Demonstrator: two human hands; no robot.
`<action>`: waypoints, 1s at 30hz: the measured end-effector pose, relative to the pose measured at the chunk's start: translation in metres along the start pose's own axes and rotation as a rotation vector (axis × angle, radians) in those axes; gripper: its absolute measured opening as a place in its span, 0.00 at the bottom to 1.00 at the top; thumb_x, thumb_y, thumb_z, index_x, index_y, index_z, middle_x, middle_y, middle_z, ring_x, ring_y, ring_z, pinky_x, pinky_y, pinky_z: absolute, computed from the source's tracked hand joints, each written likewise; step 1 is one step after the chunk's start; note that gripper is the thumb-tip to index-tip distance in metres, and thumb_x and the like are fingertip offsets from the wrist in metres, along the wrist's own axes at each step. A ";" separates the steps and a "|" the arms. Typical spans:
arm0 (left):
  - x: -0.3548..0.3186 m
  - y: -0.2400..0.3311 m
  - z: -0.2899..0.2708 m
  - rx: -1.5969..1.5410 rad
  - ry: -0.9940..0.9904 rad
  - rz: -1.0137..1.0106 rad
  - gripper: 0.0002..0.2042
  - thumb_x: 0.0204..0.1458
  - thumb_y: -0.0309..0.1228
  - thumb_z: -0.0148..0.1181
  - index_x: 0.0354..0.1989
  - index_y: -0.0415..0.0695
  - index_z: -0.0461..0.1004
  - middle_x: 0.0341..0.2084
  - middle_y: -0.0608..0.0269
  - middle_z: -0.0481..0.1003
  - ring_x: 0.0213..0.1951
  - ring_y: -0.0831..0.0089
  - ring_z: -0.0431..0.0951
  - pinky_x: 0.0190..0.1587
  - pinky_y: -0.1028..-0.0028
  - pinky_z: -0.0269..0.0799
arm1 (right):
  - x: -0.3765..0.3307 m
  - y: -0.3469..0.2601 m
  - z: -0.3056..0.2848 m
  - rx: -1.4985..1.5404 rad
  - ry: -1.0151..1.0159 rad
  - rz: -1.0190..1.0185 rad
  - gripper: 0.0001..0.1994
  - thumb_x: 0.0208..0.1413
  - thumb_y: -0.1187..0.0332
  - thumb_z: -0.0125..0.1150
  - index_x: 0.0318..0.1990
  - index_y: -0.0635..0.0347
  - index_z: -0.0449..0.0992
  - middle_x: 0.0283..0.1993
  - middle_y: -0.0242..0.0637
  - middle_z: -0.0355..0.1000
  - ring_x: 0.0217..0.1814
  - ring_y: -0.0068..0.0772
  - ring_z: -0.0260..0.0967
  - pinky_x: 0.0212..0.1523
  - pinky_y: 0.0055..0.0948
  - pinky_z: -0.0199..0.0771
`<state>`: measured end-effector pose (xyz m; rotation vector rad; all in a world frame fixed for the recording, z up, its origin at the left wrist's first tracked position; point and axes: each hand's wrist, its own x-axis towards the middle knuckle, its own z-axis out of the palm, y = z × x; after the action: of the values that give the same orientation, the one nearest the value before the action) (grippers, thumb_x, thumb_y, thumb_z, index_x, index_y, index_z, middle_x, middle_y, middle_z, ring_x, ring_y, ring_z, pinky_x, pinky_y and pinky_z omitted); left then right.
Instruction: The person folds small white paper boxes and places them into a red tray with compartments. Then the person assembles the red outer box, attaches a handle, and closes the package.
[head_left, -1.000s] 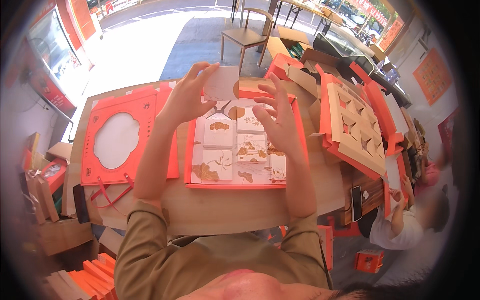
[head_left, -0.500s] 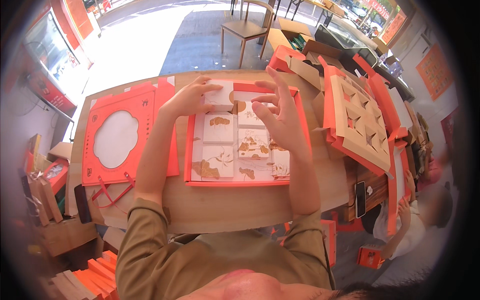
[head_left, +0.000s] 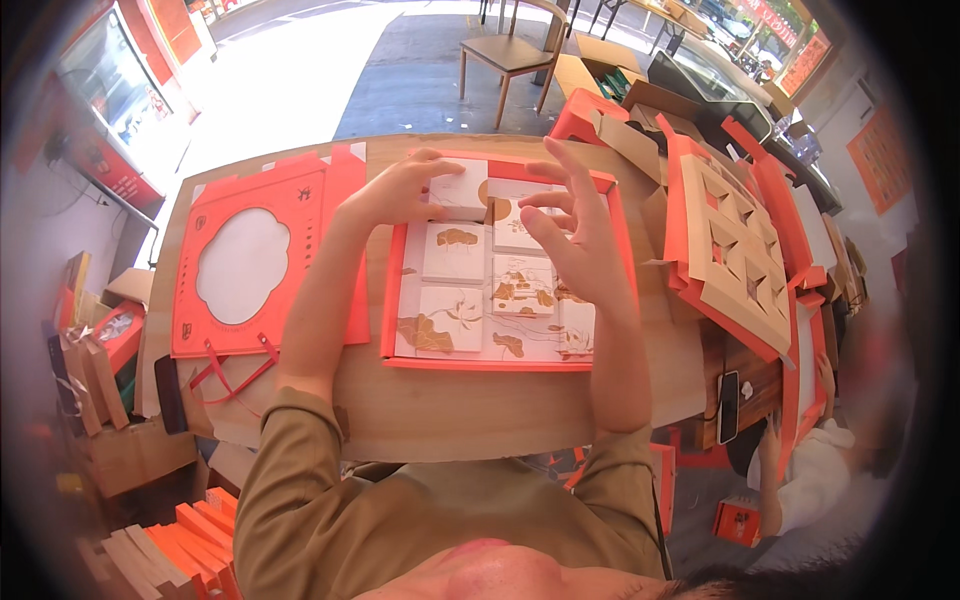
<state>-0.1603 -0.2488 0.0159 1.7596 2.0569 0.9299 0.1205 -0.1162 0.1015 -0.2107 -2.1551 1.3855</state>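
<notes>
In front of me lies a shallow red-rimmed gift box (head_left: 480,364) with a white inside, holding several small square white boxes printed with gold pictures. At its far left corner my left hand (head_left: 395,190) is closed on a white small box (head_left: 462,190), thumb on the near side and fingers over the top. My right hand (head_left: 578,225) hovers over the right half with fingers spread and nothing seen in it. Beneath and beside it are a gold-printed small box (head_left: 522,287) and another small box (head_left: 514,228); the right hand partly hides others.
A red lid (head_left: 330,340) with a scalloped white window lies at the left, its red ribbon handle toward me. To the right stand stacked red boxes with a cardboard divider insert (head_left: 735,240). A phone (head_left: 728,405) lies near a co-worker's white sleeve (head_left: 815,475). A chair (head_left: 510,55) stands beyond the table.
The whole view has shifted slightly, so the table sits further right. My left hand stays on the same small box; my right hand's fingers have bent a little more.
</notes>
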 end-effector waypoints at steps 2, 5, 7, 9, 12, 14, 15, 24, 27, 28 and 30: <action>0.001 -0.002 0.001 0.164 0.014 0.062 0.32 0.53 0.34 0.75 0.70 0.52 0.74 0.70 0.52 0.66 0.64 0.57 0.75 0.63 0.60 0.78 | 0.001 0.000 0.000 0.000 -0.004 0.002 0.40 0.64 0.59 0.70 0.80 0.55 0.57 0.68 0.52 0.70 0.57 0.39 0.81 0.54 0.41 0.83; 0.001 0.006 0.001 0.037 -0.031 -0.080 0.30 0.56 0.41 0.74 0.68 0.51 0.76 0.69 0.52 0.67 0.62 0.56 0.76 0.62 0.59 0.77 | 0.000 0.001 0.000 -0.009 -0.012 0.004 0.40 0.64 0.59 0.70 0.80 0.54 0.58 0.68 0.51 0.69 0.57 0.39 0.81 0.54 0.40 0.83; 0.001 0.008 0.005 0.116 0.014 -0.044 0.27 0.58 0.43 0.72 0.66 0.50 0.76 0.68 0.51 0.68 0.61 0.54 0.76 0.61 0.59 0.77 | 0.001 0.001 0.000 -0.016 -0.019 0.001 0.39 0.64 0.59 0.70 0.79 0.54 0.58 0.68 0.51 0.69 0.57 0.39 0.81 0.54 0.40 0.83; 0.003 0.011 0.009 0.166 0.018 -0.010 0.25 0.60 0.44 0.69 0.65 0.51 0.77 0.66 0.51 0.70 0.61 0.53 0.76 0.62 0.58 0.75 | 0.001 0.002 0.000 -0.026 -0.028 -0.002 0.39 0.64 0.59 0.69 0.79 0.54 0.58 0.68 0.52 0.69 0.57 0.39 0.81 0.54 0.41 0.83; 0.008 0.017 0.017 0.187 0.014 0.020 0.23 0.64 0.44 0.64 0.65 0.52 0.76 0.63 0.52 0.74 0.63 0.51 0.75 0.65 0.56 0.73 | 0.002 0.002 0.000 -0.029 -0.028 0.008 0.39 0.64 0.59 0.69 0.79 0.55 0.58 0.69 0.52 0.69 0.57 0.38 0.81 0.55 0.41 0.83; 0.011 0.015 0.029 0.184 0.081 0.019 0.22 0.66 0.41 0.61 0.67 0.52 0.74 0.61 0.52 0.75 0.64 0.51 0.75 0.65 0.55 0.72 | 0.001 0.000 0.000 -0.037 -0.028 0.016 0.39 0.64 0.58 0.69 0.79 0.56 0.58 0.69 0.52 0.69 0.57 0.39 0.81 0.55 0.42 0.82; 0.012 0.015 0.030 0.167 0.073 0.013 0.22 0.67 0.39 0.60 0.67 0.52 0.74 0.61 0.52 0.75 0.65 0.51 0.74 0.66 0.55 0.72 | 0.000 -0.001 0.000 -0.041 -0.026 0.019 0.39 0.64 0.58 0.69 0.79 0.57 0.58 0.69 0.52 0.69 0.57 0.39 0.81 0.55 0.42 0.82; 0.007 0.026 0.018 0.223 0.007 -0.071 0.36 0.54 0.40 0.74 0.73 0.52 0.69 0.66 0.51 0.70 0.70 0.53 0.68 0.69 0.59 0.72 | 0.000 0.013 0.000 -0.078 -0.058 -0.024 0.39 0.64 0.55 0.70 0.77 0.58 0.62 0.68 0.51 0.72 0.56 0.39 0.81 0.53 0.42 0.82; 0.004 0.013 -0.001 0.180 -0.013 -0.040 0.42 0.48 0.37 0.76 0.75 0.52 0.67 0.68 0.53 0.68 0.70 0.55 0.69 0.70 0.60 0.72 | 0.000 0.013 -0.003 -0.062 -0.054 -0.030 0.38 0.63 0.55 0.70 0.77 0.57 0.63 0.68 0.50 0.72 0.56 0.38 0.80 0.53 0.41 0.81; 0.003 0.010 -0.004 0.159 -0.011 -0.022 0.42 0.47 0.35 0.76 0.75 0.52 0.67 0.69 0.54 0.67 0.70 0.56 0.69 0.70 0.61 0.72 | 0.001 0.013 -0.004 -0.062 -0.062 -0.033 0.37 0.64 0.57 0.70 0.77 0.57 0.63 0.68 0.50 0.71 0.57 0.37 0.80 0.54 0.41 0.82; 0.001 0.007 -0.007 0.126 -0.019 -0.002 0.43 0.46 0.31 0.75 0.76 0.52 0.66 0.70 0.55 0.66 0.71 0.57 0.69 0.70 0.61 0.72 | 0.002 0.014 -0.007 -0.065 -0.078 -0.032 0.35 0.65 0.59 0.70 0.76 0.57 0.64 0.69 0.49 0.70 0.60 0.36 0.78 0.55 0.41 0.83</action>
<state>-0.1597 -0.2492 0.0257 1.8202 2.1477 0.7955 0.1199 -0.1038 0.0920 -0.1481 -2.2593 1.3272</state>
